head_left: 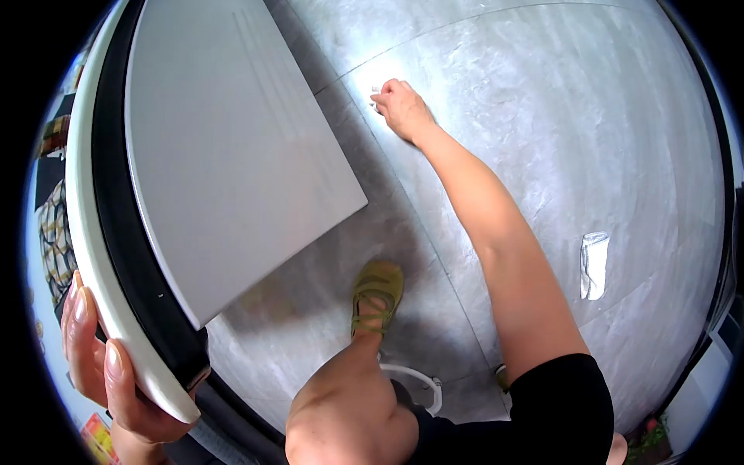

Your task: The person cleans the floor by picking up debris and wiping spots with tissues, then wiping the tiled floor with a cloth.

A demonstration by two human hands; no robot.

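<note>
My left hand [97,364] is closed around the corner of a long white edge [116,256] at the left, its fingers over the outer side. A black band [128,217] runs along the inside of that edge, beside a large grey panel [240,163]. Far out in front, my right hand [404,111] reaches down to the floor with its fingers pinched. At its fingertips is a small white scrap [375,91], partly hidden by the fingers, its kind too small to make out.
Grey tiles [589,132] cover the floor. A folded white cloth [594,266] lies to the right. Below the panel stands my foot in an olive-green shoe [377,291]. A curved white bar [422,377] is behind it. Plaid fabric [56,240] shows at far left.
</note>
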